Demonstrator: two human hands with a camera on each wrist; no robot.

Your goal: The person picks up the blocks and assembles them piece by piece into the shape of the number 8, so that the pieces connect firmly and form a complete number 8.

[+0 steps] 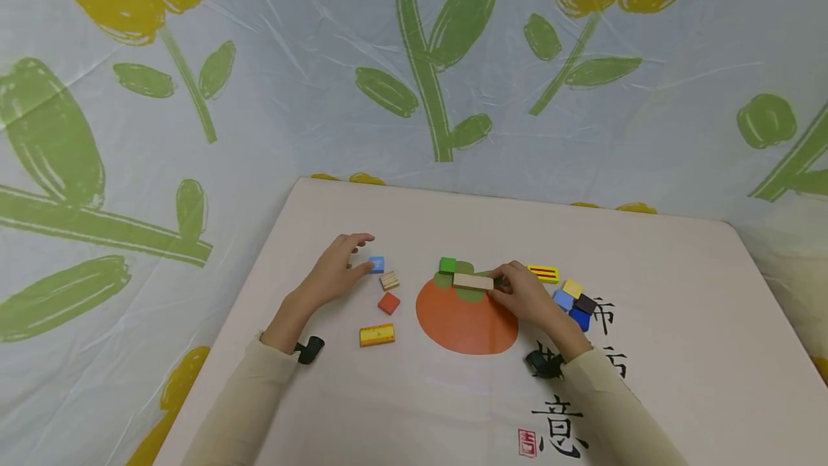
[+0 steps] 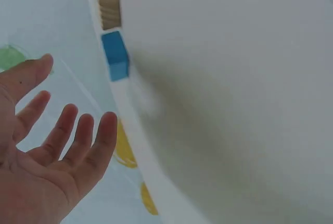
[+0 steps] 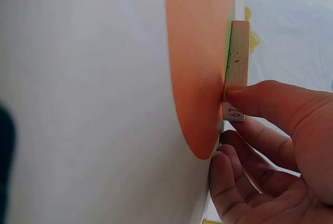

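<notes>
My right hand (image 1: 527, 297) pinches one end of a pale wooden block (image 1: 472, 281), long and narrow, over the printed orange shape on the table. In the right wrist view, the thumb lies across the wooden block (image 3: 238, 57) near a marking at its end. A green block (image 1: 448, 265) stands by the other end. At the left, my left hand (image 1: 330, 272) is spread beside a light blue block (image 1: 376, 265) and holds nothing. The left wrist view shows the fingers apart from that blue block (image 2: 115, 56). Just below it lies a striped wooden block (image 1: 389, 280).
A red block (image 1: 389, 303) and a yellow block (image 1: 377, 334) lie left of the orange print (image 1: 466, 326). Beyond the right hand are a yellow block with red stripes (image 1: 543, 274) and a cluster with a dark brown block (image 1: 585, 304). A flowered cloth (image 1: 291, 92) hangs behind the table.
</notes>
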